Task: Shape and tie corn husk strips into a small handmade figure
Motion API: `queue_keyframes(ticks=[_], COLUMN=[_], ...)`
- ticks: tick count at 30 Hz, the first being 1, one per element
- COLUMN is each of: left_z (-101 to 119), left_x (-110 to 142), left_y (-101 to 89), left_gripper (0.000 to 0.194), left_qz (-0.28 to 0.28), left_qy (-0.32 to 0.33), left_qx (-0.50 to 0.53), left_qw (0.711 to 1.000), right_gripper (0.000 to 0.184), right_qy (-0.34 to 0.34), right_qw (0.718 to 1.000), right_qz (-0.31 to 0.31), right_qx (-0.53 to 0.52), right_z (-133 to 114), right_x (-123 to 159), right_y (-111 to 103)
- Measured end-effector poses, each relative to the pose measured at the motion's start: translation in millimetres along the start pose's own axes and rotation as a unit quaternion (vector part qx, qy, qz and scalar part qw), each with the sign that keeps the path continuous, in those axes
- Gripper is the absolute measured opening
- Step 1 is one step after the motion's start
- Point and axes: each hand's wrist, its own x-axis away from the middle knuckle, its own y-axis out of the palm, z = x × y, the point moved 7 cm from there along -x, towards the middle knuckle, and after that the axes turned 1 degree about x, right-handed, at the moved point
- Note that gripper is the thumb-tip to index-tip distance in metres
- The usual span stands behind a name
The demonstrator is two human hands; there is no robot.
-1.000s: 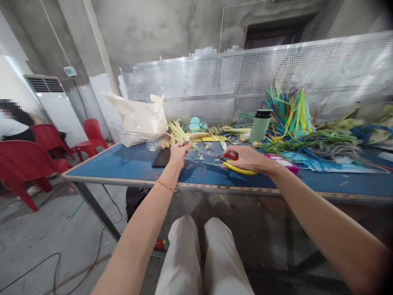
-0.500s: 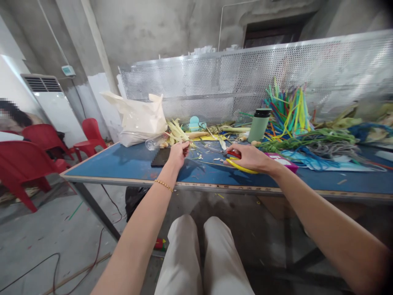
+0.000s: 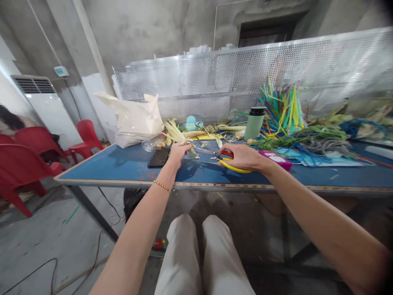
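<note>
My left hand is closed in a pinch at the middle of the blue table. From its fingertips sticks a small frayed piece of pale green-yellow corn husk. In my right hand is a pair of scissors with one red and one yellow handle. The blades point left toward the husk, apparently somewhat apart; their contact with it is too small to make out. More pale husks lie just behind my left hand. Small scraps are scattered between the hands.
A black phone-like slab and a cream plastic bag are on the left. A green bottle, purple box, coloured strips and tangled cords occupy the right. Behind stands a perforated metal panel. Red chairs and a person are farther left.
The view has swung slightly right. My right hand has brought the scissors a little nearer my left hand. The frayed husk at my left fingertips shows more clearly.
</note>
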Motion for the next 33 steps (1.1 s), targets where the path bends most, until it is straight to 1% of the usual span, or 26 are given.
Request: queue_keyframes(ticks=[4,8,11,14,16,19,22,25,29,33], left_z=[3,0,-1,-2,-3,-6,-8,-8,-9,-9], left_x=[2,3,4,4,4,3,2,1,1,1], left_y=[1.8,2.1,2.2,3.8,4.4,2.6,0.7,-0.5,-1.5,-0.8], left_gripper=[0.025,0.025,0.021,0.012,0.012,0.014,0.007,0.014,0.016,0.018], left_qz=[-0.006,-0.017,-0.025,-0.041,-0.048,-0.043,-0.035,-0.027,-0.017,-0.019], left_qy=[0.016,0.008,-0.001,-0.002,-0.006,-0.018,-0.024,-0.032,-0.038,-0.040], left_qx=[-0.024,-0.036,-0.019,0.008,0.021,0.014,0.018,0.050,0.086,0.102], left_qw=[1.000,0.999,1.000,0.999,0.999,0.999,0.999,0.998,0.995,0.994], right_gripper=[0.053,0.050,0.049,0.053,0.057,0.058,0.059,0.059,0.062,0.067], right_qy=[0.004,0.025,0.037,0.038,0.040,0.041,0.052,0.063,0.073,0.098], right_qw=[1.000,0.999,0.997,0.986,0.977,0.973,0.971,0.967,0.956,0.943], right_qz=[0.010,0.023,0.027,-0.003,-0.018,-0.025,-0.029,-0.040,-0.050,-0.057], right_qx=[0.009,0.010,-0.056,-0.164,-0.207,-0.224,-0.231,-0.244,-0.279,-0.314], right_z=[1,9,14,10,4,-2,-3,-3,-4,-3], right_x=[-3,-3,0,3,4,3,2,2,4,4], right_y=[1,-2,-4,1,4,10,14,17,21,27])
